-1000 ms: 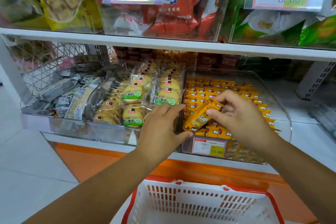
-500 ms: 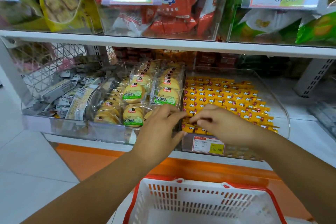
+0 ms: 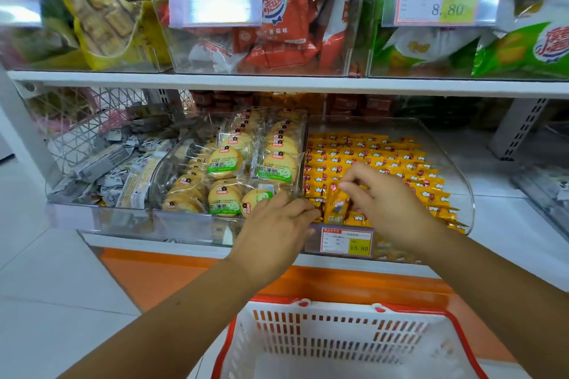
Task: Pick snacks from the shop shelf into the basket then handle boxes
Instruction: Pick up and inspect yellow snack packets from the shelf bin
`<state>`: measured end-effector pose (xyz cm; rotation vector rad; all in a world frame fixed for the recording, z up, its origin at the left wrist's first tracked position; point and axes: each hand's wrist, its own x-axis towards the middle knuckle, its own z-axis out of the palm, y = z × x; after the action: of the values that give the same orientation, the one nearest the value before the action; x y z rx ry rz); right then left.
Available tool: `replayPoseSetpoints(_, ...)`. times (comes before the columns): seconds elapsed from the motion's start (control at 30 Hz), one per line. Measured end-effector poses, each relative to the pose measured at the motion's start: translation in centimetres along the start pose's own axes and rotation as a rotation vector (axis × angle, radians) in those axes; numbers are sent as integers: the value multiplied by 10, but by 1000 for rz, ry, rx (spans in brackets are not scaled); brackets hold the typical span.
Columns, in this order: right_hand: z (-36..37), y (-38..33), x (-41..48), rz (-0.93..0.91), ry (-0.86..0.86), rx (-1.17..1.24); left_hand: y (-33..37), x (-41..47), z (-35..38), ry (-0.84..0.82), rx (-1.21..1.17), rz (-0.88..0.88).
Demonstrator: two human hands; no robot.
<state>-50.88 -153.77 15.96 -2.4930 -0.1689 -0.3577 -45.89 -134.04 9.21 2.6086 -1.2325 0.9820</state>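
Below the hands, basket (image 3: 338, 306) cut off
Right hand (image 3: 388, 203) pinches yellow packet (image 3: 335, 206) over its bin (image 3: 457, 181); left hand (image 3: 274, 234) lies relaxed alongside

A shop: white shelves (image 3: 277, 83) carry clear bins (image 3: 457, 184) of packaged snacks (image 3: 385, 157), printed price tags (image 3: 440, 3) front the bins, and a plastic basket (image 3: 338, 332) stands below.

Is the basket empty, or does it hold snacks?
Empty as far as visible: the basket shows only bare white walls and floor; near end cropped.
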Motion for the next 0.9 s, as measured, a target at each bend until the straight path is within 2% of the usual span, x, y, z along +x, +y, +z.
replayPoseSetpoints(0.13,-7,-3,-25,-68,199,89,14,1,-12,-43,-201,-190)
replayPoseSetpoints(0.2,-13,-6,-38,-49,291,252,23,4,-26,-123,-420,-333)
replayPoseSetpoints(0.27,-19,-8,-46,21,310,400,33,8,-36,-194,-695,-426)
replayPoseSetpoints(0.33,-25,-8,-49,92,289,529,39,12,-40,-211,-983,-484)
replayPoseSetpoints(0.4,-32,-7,-51,181,242,677,41,12,-43,-213,-1148,-512)
replayPoseSetpoints(0.47,-39,-6,-54,252,165,750,42,12,-45,-213,-1171,-507)
replayPoseSetpoints(0.57,-39,1,-55,326,102,736,42,14,-50,-192,-1178,-562)
replayPoseSetpoints(0.73,-32,12,-55,401,43,934,28,15,-59,-176,-1540,-780)
replayPoseSetpoints(0.9,-29,18,-55,363,23,947,18,13,-62,-193,-1790,-824)
